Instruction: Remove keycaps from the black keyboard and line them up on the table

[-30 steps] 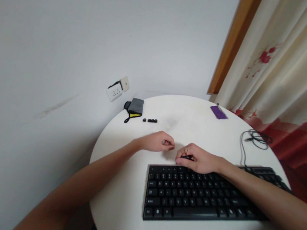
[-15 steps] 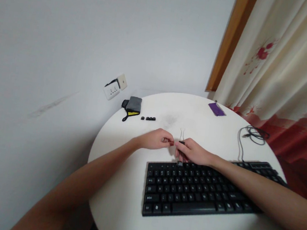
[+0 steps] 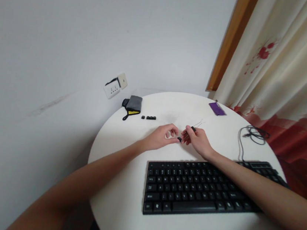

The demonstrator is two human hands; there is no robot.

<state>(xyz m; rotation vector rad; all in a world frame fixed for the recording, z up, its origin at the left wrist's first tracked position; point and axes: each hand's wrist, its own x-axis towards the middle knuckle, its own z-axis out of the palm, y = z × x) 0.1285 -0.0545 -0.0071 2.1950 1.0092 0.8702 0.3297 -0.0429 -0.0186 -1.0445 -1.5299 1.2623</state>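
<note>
A wire keycap puller (image 3: 193, 129) with a black middle is gripped in my right hand (image 3: 199, 140), its thin wire loops pointing up and right. At its lower end is a small black keycap (image 3: 179, 139), which the thumb of my left hand (image 3: 162, 136) touches, with the fingers curled round it. Both hands are close together above the far edge of the black keyboard (image 3: 183, 187). Several loose black keycaps (image 3: 151, 117) lie in a short row beyond my left hand.
On the round white table (image 3: 120, 155) lie a folded grey and yellow cloth (image 3: 134, 104) at the back left, a purple packet (image 3: 217, 109) at the back right and a coiled cable (image 3: 256, 135) at the right. A wall with a socket (image 3: 112, 89) stands behind.
My right hand has lifted away from the keyboard and turned the puller, with a keycap now at its end. My left hand has moved slightly right and taken hold of the keycap.
</note>
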